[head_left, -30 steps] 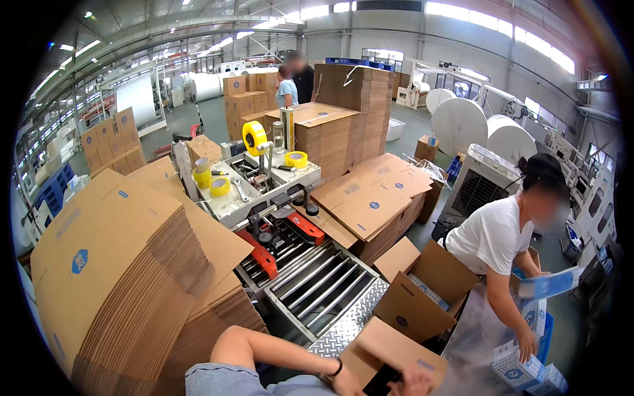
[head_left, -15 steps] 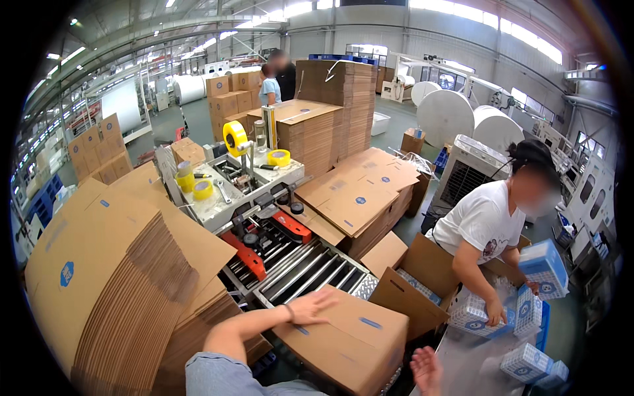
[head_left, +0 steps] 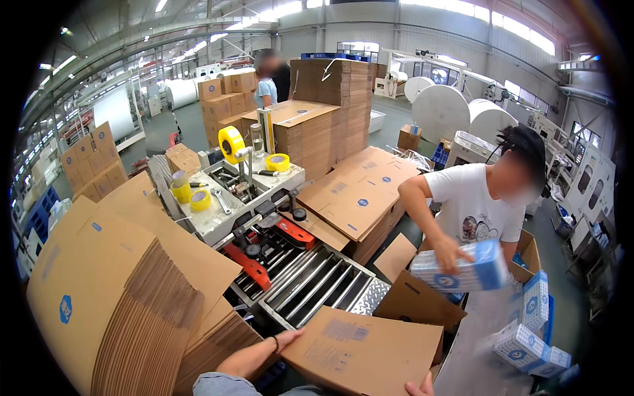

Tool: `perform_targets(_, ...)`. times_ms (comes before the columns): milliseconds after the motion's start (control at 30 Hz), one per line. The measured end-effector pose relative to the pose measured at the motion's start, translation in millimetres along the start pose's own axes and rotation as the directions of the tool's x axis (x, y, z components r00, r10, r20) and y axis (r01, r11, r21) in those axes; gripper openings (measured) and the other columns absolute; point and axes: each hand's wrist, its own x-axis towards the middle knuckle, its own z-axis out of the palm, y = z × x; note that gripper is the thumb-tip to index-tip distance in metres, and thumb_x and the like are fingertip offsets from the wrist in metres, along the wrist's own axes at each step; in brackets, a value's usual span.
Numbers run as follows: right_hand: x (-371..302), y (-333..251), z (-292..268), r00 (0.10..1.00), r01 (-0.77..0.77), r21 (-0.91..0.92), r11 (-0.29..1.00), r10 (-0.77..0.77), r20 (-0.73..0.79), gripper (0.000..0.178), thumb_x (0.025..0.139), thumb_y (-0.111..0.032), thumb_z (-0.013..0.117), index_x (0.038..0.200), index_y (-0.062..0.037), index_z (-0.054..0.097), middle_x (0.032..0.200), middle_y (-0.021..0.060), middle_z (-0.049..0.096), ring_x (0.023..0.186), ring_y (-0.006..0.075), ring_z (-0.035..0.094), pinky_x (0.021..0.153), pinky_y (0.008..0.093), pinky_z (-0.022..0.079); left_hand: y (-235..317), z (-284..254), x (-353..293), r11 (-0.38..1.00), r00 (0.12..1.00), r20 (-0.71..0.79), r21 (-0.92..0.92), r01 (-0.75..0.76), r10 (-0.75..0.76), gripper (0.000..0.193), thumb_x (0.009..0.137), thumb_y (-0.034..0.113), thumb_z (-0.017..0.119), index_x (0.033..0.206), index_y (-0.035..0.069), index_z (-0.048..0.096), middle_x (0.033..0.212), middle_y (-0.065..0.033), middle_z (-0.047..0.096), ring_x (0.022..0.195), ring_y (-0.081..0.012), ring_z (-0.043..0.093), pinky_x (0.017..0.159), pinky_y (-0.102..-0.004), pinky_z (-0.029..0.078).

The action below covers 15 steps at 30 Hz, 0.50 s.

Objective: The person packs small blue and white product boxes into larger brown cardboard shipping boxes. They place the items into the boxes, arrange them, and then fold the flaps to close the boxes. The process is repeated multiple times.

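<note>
A closed brown cardboard box (head_left: 370, 346) is directly in front of me, with a printed panel facing up. My left hand (head_left: 288, 339) grips its left edge, the fingers partly hidden behind the side. At the near right edge my right hand (head_left: 421, 386) holds the box, its thumb on the top face. The roller conveyor (head_left: 307, 284) lies just beyond the box. Over an open carton (head_left: 416, 300) to the right, a co-worker's hand (head_left: 450, 254) holds a blue-and-white wrapped pack (head_left: 485, 264), blurred by motion.
Flat cardboard stacks stand at left (head_left: 125, 323) and beyond the conveyor (head_left: 356, 185). The taping machine (head_left: 228, 218) carries yellow tape rolls (head_left: 231, 144). Several wrapped packs (head_left: 528, 346) sit on the metal table (head_left: 472, 356) at right. Large white rolls (head_left: 441, 113) stand far back.
The box has turned so that a printed panel faces up. My left hand went from its top to its left edge; my right hand has taken hold. The co-worker's pack moved left.
</note>
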Motion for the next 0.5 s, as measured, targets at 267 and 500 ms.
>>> perform_targets(267,68,116,128,0.973,0.221,-0.668,0.710,-0.119,0.196,0.067,0.096,-0.020,0.059,0.146,0.0065,0.024,0.130,0.0224,0.059,0.110,0.0357,0.060,0.092,0.0447,0.050,10,141,34,0.410,0.938,0.216,0.856,-0.315,0.271,0.100,0.090,0.077,0.033,0.156,0.005,0.013,0.153,-0.0254,0.035,0.140,-0.0340,0.039,0.114,-0.0415,0.032)
perform_targets(500,141,94,178,0.933,0.273,-0.614,0.741,-0.048,0.357,0.049,0.100,-0.038,0.044,0.119,0.0065,0.055,0.109,0.0325,0.064,0.106,0.0453,0.063,0.091,0.0495,0.050,84,173,-30,0.048,0.885,0.146,0.981,-0.186,0.443,0.075,0.089,0.060,0.057,0.133,0.000,0.046,0.112,-0.0315,0.065,0.107,-0.0479,0.062,0.093,-0.0519,0.049)
